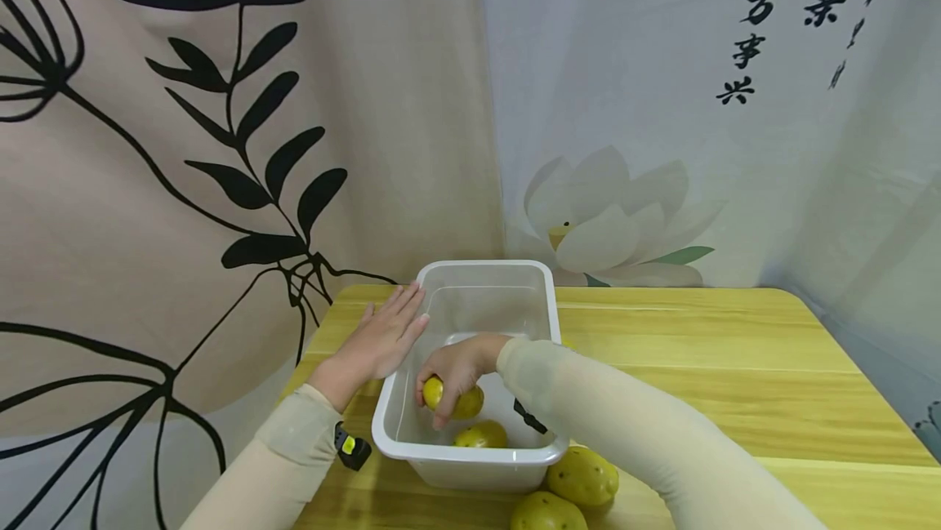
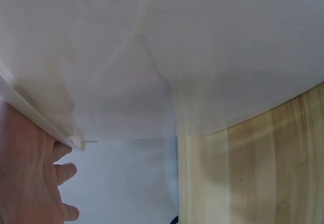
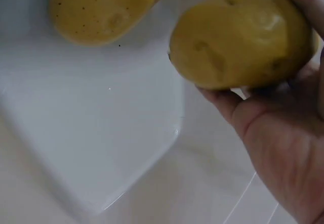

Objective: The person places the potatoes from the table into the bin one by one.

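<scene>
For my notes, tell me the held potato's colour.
The potato is brownish yellow with darker patches, best seen in the right wrist view.

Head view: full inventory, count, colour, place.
Held potato: 1, yellow, inside bin, in right hand
Loose potato: 1, yellow, in bin
Outside potatoes: 2, yellow, on table by bin's near right corner
Sliver: 1, yellow, by bin's right rim, mostly hidden
Bin: 1, white, on table
Table: 1, yellow wood, under bin
Backdrop sections: 2, beige left, pale grey right
Wrist devices: 2, mainly black, one per wrist
Sleeves: 2, cream
Left hand: 1, at bin's left rim
Right hand: 1, gripping potato
</scene>
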A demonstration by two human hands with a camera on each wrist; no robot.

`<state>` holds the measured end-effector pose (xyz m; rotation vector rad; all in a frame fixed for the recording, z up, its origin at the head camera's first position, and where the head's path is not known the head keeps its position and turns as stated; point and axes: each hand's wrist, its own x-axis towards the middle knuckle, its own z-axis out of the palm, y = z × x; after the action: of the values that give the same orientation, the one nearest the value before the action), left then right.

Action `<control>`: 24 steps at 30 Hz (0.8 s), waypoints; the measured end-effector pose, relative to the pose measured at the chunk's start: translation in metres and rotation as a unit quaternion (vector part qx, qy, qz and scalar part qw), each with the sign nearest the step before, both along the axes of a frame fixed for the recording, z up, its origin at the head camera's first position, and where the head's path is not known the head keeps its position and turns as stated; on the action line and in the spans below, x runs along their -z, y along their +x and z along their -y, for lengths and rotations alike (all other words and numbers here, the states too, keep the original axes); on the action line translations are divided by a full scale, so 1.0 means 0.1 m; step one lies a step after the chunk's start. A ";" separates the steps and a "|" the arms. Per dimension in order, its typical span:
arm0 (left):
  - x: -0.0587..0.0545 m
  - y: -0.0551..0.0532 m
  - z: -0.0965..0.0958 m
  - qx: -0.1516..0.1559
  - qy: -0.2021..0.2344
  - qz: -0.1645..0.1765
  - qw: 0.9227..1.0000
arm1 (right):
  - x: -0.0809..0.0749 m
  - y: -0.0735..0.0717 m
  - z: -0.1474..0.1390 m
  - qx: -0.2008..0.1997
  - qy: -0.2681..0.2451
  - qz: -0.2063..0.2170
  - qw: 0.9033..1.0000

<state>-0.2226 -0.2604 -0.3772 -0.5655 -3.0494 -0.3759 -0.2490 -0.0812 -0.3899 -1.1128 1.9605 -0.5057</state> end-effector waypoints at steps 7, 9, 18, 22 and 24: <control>0.03 -0.02 0.01 0.003 -0.001 -0.005 1.000 | -0.01 -0.02 -0.01 -0.010 -0.025 0.021 0.999; 0.03 -0.02 0.01 0.001 -0.002 -0.004 1.000 | -0.02 -0.03 -0.02 -0.010 -0.025 0.027 0.999; 0.03 -0.01 0.01 0.001 -0.001 -0.004 1.000 | -0.06 -0.04 -0.01 0.001 -0.048 0.076 0.996; 0.02 0.00 0.02 -0.002 0.001 -0.004 1.000 | -0.06 -0.05 -0.01 0.008 -0.050 0.081 0.995; 0.03 0.00 0.02 -0.003 0.002 -0.003 1.000 | -0.05 -0.07 -0.02 0.013 -0.051 0.084 0.995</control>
<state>-0.2228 -0.2620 -0.3798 -0.5556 -3.0444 -0.3785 -0.2556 -0.0795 -0.3846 -1.0730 1.8211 -0.6981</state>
